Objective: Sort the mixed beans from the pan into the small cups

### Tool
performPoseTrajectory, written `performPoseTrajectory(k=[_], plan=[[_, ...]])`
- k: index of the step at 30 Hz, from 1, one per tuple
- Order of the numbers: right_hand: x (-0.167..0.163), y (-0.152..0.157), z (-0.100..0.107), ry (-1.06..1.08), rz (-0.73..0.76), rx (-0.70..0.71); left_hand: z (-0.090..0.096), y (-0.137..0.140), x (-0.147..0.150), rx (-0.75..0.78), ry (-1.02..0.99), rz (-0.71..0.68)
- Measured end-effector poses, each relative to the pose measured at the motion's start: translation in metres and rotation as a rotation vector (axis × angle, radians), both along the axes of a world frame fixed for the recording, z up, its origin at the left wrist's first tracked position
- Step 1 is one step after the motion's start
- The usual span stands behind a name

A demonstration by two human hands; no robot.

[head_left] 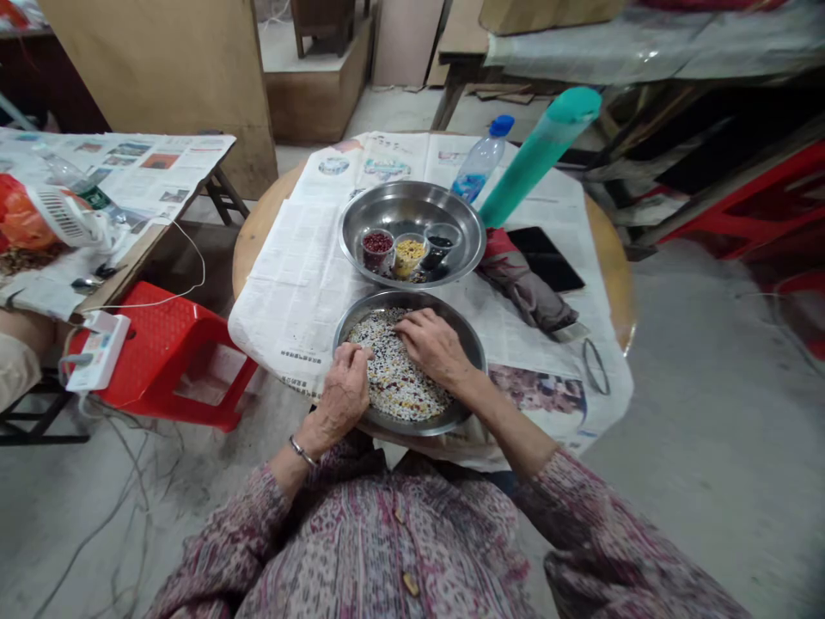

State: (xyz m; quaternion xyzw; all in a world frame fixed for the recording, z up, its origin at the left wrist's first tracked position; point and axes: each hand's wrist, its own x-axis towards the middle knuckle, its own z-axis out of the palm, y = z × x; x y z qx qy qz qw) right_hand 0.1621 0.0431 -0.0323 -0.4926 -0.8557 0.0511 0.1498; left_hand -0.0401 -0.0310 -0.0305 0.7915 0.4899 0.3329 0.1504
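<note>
A steel basin [478,365] in front of me holds a bed of mixed beans and pale grains [403,378], with white, dark, yellow and red pieces. My left hand [348,385] is over the basin's left side, its fingers curled in and closed near the grains. On the upper part of the grains is my right hand [433,344], fingers bent and drawn together. Whatever either hand pinches is too small to make out. Behind, a second steel basin [412,193] contains a cup of red beans [377,247], a cup of yellow pieces [409,253] and a cup of black beans [441,243].
Newspaper [284,284] covers the round table. To the right are a water bottle [480,159], a green cylinder [538,159], a dark phone or tablet [546,258] and a folded cloth [522,288]. A red stool [161,352] with a power strip [100,352] stands left.
</note>
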Motion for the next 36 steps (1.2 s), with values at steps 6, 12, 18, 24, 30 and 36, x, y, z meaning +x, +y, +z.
performPoseTrajectory(k=[6,12,18,24,30,36], plan=[[0.007,-0.021,-0.002,0.083,-0.032,-0.039,-0.002,0.000,0.000,0.009,0.032,-0.003],[-0.005,-0.057,0.004,0.077,0.237,-0.170,-0.002,0.000,0.001,0.001,0.052,0.000],[0.016,-0.077,0.020,0.070,0.253,-0.239,0.000,0.000,0.001,-0.015,0.069,-0.017],[0.001,-0.079,0.024,-0.043,0.378,-0.193,0.001,0.000,0.002,-0.016,0.069,-0.013],[-0.004,-0.048,0.009,-0.066,0.204,-0.114,0.002,0.000,0.001,-0.027,0.077,-0.013],[0.018,-0.033,0.005,0.023,-0.128,-0.019,-0.001,0.000,0.000,-0.019,0.076,-0.018]])
